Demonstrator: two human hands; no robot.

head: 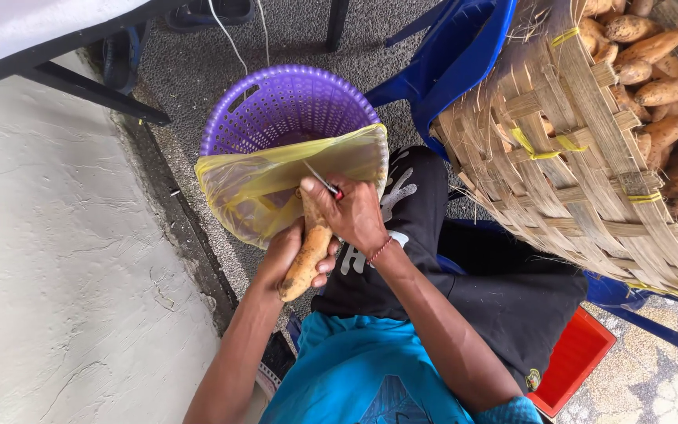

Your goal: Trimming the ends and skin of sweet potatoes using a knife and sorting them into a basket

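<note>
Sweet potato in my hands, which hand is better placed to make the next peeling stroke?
Right. The right hand already holds the peeler at the sweet potato, while the left hand grips it.

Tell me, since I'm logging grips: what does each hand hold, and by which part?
Left hand grips the long orange sweet potato around its lower half. Right hand holds a small red-handled peeler by its handle.

Left hand and right hand, both clenched
</note>
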